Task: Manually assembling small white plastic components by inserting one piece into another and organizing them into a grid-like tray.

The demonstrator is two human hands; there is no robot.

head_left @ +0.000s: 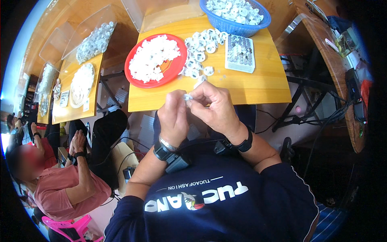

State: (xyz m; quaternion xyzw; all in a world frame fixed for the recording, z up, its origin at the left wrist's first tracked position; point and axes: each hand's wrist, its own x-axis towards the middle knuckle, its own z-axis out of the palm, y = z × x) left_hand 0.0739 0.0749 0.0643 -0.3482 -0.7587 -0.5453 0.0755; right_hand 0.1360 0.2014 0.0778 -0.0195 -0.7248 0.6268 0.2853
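Observation:
Just past the table's near edge, my left hand and my right hand meet. Both are closed, thumbs and fingers pinching a small white plastic part between them; the fingers hide most of it. Beyond them on the left lies a red plate heaped with small white pieces. Round white parts with dark centres are scattered from the plate toward the back. To their right is a white tray carrying rows of small silvery discs.
A blue basket full of white parts stands at the back of the yellow wooden table. A co-worker sits at the left by another table. Black cables hang at the right beside a wooden board.

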